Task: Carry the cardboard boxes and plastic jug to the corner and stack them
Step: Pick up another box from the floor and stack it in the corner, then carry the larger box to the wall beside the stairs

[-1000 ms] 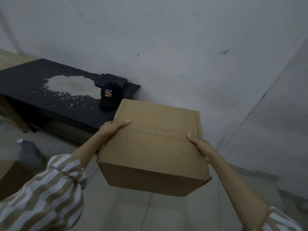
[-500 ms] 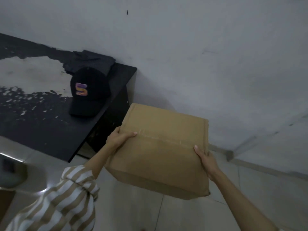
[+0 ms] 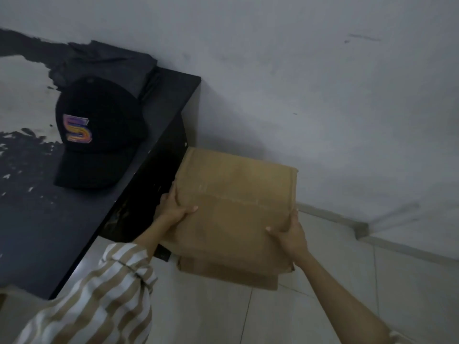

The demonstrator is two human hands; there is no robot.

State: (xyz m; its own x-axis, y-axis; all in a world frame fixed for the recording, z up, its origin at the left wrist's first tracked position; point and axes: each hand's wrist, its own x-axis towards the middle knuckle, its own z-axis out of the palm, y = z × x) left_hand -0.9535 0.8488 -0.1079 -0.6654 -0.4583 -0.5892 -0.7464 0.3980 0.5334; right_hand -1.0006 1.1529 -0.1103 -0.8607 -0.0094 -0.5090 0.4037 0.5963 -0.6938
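A brown cardboard box [image 3: 236, 202] with a taped seam across its top is low over the tiled floor, tucked between the black table's end and the wall. My left hand [image 3: 173, 207] grips its left edge and my right hand [image 3: 289, 234] grips its near right corner. The box appears to rest on something brown beneath it, whose lower edge [image 3: 228, 276] sticks out at the front; I cannot tell whether that is a second box. No plastic jug is in view.
A black table [image 3: 104, 214] with worn white patches stands at the left, against the wall. On it lie a black cap [image 3: 96, 135] with an "S" patch and a folded dark cloth [image 3: 106, 63]. The grey wall's corner [image 3: 362, 229] is at the right.
The box has gone down and forward, from chest height to floor level beside the table's end. The view has tilted down and closer to the table and wall.
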